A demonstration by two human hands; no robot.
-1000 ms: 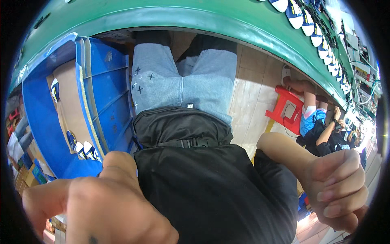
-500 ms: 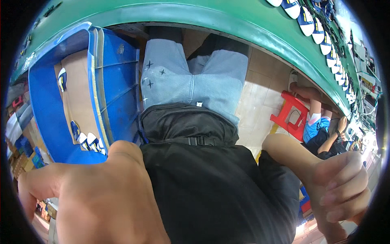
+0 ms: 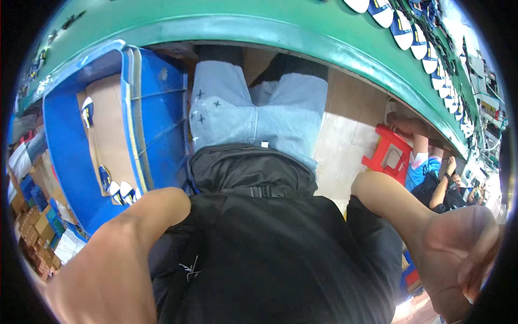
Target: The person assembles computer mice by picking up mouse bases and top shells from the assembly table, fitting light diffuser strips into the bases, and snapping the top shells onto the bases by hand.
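My left hand (image 3: 97, 286) is raised at the lower left, close and smeared by motion; its fingers are hidden or past the rim. It is nearest to the blue plastic crate (image 3: 127, 97) but apart from it. My right hand (image 3: 464, 243) is held up at the right rim, palm partly showing, fingers loosely bent and partly cut off, with nothing seen in it. In the crate, a brown cardboard sheet (image 3: 110, 119) bears several small navy-and-white rounded pieces, one of them a lone piece (image 3: 87, 112) near its far end.
A green work table (image 3: 216, 27) curves across the front, with a row of similar navy-and-white pieces (image 3: 418, 43) along its far right. A red plastic stool (image 3: 386, 154) stands by a seated person (image 3: 431, 178) at the right. Stacked cartons (image 3: 40, 232) lie at the left.
My left hand has swung lower and further left, uncovering more of the crate and my dark top. My right hand has turned and its fingers have loosened, showing more palm.
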